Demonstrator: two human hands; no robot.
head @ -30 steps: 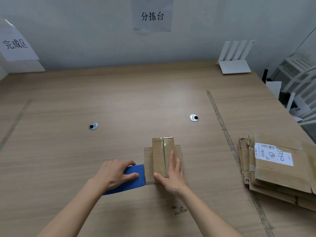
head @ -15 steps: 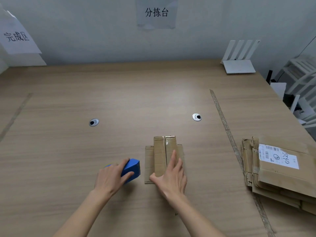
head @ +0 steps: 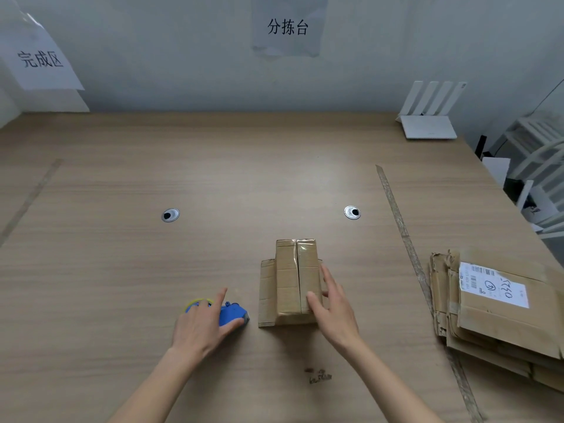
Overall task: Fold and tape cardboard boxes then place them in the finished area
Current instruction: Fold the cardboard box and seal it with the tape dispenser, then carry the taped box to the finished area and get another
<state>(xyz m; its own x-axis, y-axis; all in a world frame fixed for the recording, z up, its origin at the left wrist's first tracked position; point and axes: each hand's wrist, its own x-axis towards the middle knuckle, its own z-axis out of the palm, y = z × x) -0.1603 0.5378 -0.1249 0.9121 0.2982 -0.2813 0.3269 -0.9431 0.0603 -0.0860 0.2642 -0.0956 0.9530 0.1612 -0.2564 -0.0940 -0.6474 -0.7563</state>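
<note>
Here the left hand (head: 203,323) lies on the blue tape dispenser (head: 231,313) at the near part of the wooden table (head: 122,270); its thumb curls under the near end of the tool while the index finger points straight forward, so it holds the dispenser between thumb and palm. The right hand (head: 334,309) is at the right side of the small cardboard box (head: 291,282), with straight fingers along the side wall and the thumb pressing on the taped top, not curled around it. The box stands in the middle of the near table, just to the right of the dispenser, with its top flaps closed and one side flap sticking out to the left. A stack of flattened cartons (head: 500,312), the top one with a white shipping label, lies at the right, beyond a strip of tape (head: 399,221) on the table. Two round cable grommets (head: 170,215) sit in the table. A white router (head: 428,117) stands at the far right corner, and paper signs (head: 42,59) hang on the grey wall.
</note>
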